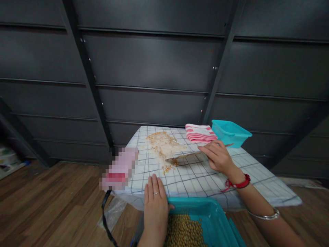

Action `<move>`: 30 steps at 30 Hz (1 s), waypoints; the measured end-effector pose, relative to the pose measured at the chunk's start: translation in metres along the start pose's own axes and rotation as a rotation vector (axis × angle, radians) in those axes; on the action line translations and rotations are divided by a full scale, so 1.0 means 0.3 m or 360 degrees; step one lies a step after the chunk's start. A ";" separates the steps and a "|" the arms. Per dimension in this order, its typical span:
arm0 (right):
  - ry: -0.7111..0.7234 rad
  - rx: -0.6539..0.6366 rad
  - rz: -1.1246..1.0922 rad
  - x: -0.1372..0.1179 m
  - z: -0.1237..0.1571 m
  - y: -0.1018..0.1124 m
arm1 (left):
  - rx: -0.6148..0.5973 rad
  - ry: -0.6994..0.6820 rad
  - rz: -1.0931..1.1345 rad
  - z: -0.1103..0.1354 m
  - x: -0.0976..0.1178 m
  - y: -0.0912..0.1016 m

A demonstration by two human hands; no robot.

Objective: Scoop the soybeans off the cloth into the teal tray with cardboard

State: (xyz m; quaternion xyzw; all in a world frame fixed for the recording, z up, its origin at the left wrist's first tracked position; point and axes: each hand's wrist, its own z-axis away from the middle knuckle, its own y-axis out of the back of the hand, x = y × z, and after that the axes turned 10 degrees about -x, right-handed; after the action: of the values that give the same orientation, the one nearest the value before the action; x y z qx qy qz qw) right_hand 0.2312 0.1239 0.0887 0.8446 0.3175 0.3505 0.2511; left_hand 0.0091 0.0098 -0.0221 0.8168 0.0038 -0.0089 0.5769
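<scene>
My left hand (155,206) rests flat on the near edge of the checked tablecloth (200,178), fingers stretched out, beside the rim of a teal tray (218,219) holding many beans. My right hand (217,156) is closed round the handle of a long flat scraper (183,158), whose blade lies on the cloth against scattered grains (163,145). A small heap of grains sits at the blade's tip.
A folded pink striped towel (200,133) and a teal tub (230,132) stand at the table's far right. A blurred pink object (119,168) sits at the left edge. Dark metal wall panels rise behind; wooden floor lies around the table.
</scene>
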 end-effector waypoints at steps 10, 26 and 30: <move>-0.0053 -0.0036 0.0068 0.008 0.020 0.008 | -0.0018 -0.0005 -0.0011 0.001 -0.003 -0.008; -0.0035 -0.0040 0.0046 -0.012 0.048 0.057 | 0.0029 0.0020 -0.0044 -0.001 0.005 0.000; -0.0008 -0.0067 0.0012 -0.024 0.055 0.071 | 0.0006 0.0011 -0.0046 0.001 0.001 -0.004</move>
State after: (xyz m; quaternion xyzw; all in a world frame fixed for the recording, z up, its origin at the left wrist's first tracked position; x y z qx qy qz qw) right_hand 0.2474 0.1012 0.0890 0.8411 0.3063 0.3559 0.2684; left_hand 0.0093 0.0099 -0.0233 0.8178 0.0176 -0.0144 0.5751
